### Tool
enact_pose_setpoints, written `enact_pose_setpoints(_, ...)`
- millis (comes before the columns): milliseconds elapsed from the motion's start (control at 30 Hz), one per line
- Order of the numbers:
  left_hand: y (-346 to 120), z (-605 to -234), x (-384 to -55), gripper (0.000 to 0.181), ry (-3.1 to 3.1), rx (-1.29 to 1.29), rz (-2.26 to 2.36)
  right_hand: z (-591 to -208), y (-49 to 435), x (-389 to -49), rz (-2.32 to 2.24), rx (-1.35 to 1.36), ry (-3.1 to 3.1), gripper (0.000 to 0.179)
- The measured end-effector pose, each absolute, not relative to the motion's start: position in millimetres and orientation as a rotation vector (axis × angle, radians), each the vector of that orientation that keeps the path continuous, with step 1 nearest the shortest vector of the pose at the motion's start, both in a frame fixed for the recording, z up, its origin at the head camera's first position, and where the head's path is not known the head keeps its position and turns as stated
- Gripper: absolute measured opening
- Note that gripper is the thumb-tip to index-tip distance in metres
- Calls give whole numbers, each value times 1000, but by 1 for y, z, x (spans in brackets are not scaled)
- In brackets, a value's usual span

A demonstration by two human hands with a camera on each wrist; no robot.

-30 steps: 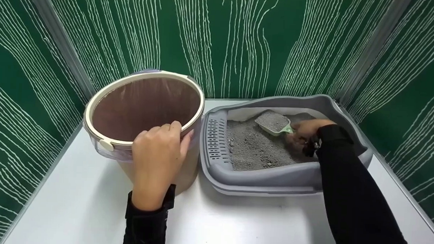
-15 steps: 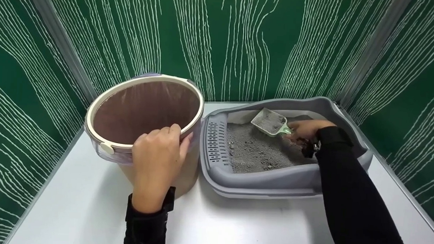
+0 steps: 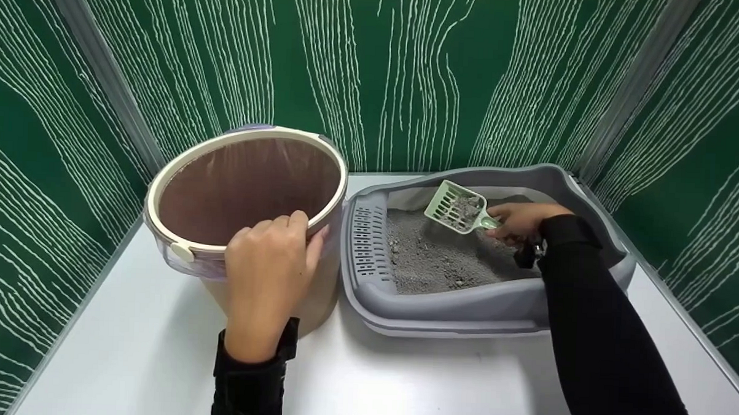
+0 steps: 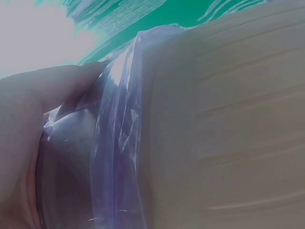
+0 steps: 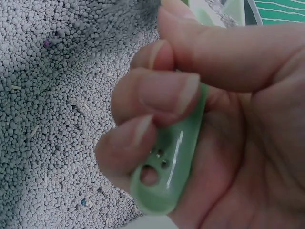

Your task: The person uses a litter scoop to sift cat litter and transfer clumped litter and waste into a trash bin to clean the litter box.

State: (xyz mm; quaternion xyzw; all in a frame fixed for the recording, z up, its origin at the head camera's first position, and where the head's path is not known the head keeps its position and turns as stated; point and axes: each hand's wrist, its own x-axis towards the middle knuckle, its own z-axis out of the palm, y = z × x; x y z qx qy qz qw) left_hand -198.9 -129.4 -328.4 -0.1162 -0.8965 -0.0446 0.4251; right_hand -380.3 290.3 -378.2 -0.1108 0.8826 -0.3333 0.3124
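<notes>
My right hand (image 3: 519,222) grips the handle of a pale green slotted litter scoop (image 3: 457,205) over the litter box. Some grey litter lies in the scoop, and its slots show toward the far left end. In the right wrist view, the fingers curl round the green handle (image 5: 174,157), above grey granular litter (image 5: 57,119). My left hand (image 3: 269,271) holds the near rim of a beige trash bin (image 3: 317,304), thumb outside and fingers over the edge. A clear purplish bag (image 4: 116,143) lines the bin and folds down outside it.
The grey litter box (image 3: 464,312) stands right beside the bin on a white table (image 3: 412,381). A slotted ledge (image 3: 368,241) forms the box's left end. Green walls (image 3: 398,79) with white wavy lines enclose the back and sides.
The scoop, heaped with litter a second ago, has emptied down to a small remainder and now shows its slots. It has shifted slightly left. My left hand keeps its hold on the rim.
</notes>
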Motion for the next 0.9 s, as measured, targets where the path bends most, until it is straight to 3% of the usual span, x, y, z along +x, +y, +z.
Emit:
enact_pose_setpoints(600,-129,-329,-199,38,-2247,-286,-117,-378,292,-393,-1152,-156,2021,23)
enact_pose_setpoints(800,-129,-329,-199,38,-2232,-291,-101,-380,293,-394,-1091,-212,2102,20)
enact_pose_setpoints(900,-129,-329,-200,38,-2228,-292,-99,-382,295,-394,-1013,-258,2182,28)
